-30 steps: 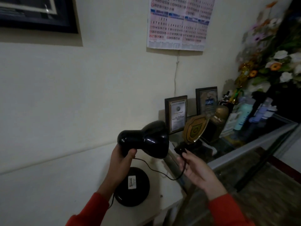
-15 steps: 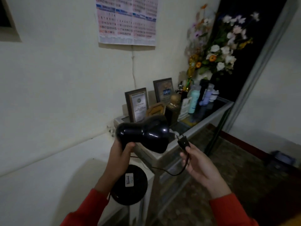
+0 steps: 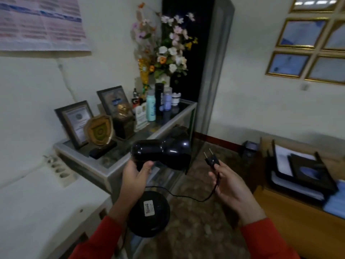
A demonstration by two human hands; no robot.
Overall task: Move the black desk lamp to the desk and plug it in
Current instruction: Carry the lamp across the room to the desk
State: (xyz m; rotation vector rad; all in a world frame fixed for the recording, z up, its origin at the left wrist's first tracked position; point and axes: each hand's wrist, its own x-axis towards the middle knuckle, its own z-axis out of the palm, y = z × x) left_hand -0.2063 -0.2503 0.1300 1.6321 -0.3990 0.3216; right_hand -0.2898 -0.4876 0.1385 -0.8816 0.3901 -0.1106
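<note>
The black desk lamp (image 3: 160, 154) is off any surface, carried in the air in front of the person, above the patterned floor (image 3: 201, 230). The left hand (image 3: 136, 176) has its grip wrapped around the lamp's neck just behind the glossy shade, thumb over the top, so the shade points away to the right and the round base (image 3: 149, 214) hangs below the wrist, its underside with a white label (image 3: 149, 208) turned up toward the camera. A thin black cord (image 3: 186, 198) sags from the base across to the right hand (image 3: 233, 187), whose grip pinches the cord just below the two-pin plug (image 3: 211, 159); the plug stands above the fingertips with its pins pointing up and away. Both forearms wear red sleeves (image 3: 265, 240). To the left runs a white surface (image 3: 37, 212) with a white power strip (image 3: 59, 169) lying along the wall. Beyond it stands a glass-topped display case (image 3: 130, 157) carrying two framed certificates (image 3: 74, 120), a shield-shaped plaque (image 3: 99, 129), a dark trophy block, several bottles (image 3: 151, 107) and a vase of artificial flowers (image 3: 168, 51). A calendar (image 3: 41, 23) hangs on the wall above, blurred. At the right edge a wooden worktop (image 3: 298, 217) holds stacked black paper trays (image 3: 306, 174), and gold-framed pictures (image 3: 306, 42) hang on the wall above it. The lamp is well apart from that worktop.
</note>
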